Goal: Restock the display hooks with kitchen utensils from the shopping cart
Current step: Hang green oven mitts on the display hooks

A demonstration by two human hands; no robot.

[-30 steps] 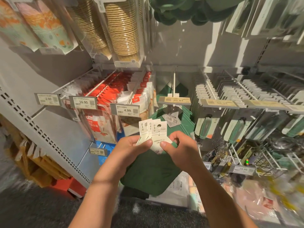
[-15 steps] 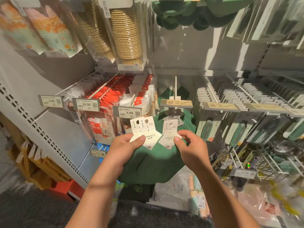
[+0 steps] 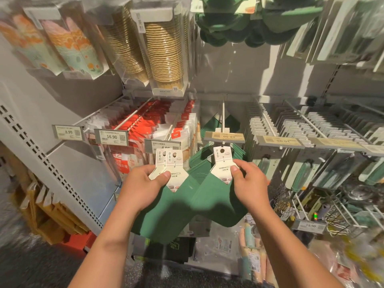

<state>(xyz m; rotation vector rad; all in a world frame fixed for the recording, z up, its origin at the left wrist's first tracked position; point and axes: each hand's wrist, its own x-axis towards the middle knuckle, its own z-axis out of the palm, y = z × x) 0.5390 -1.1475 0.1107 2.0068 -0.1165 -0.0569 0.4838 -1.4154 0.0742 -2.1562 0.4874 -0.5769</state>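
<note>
Below the white display hook, my right hand pinches one flat dark-green silicone mat by its white card header; my left hand grips two more mats. They look light and floppy; hold the stiff card.

White display hook bearing green mats, price tag.

paper cup packs hanging upper left | red-white packets on hooks | brown bags bottom left
</note>
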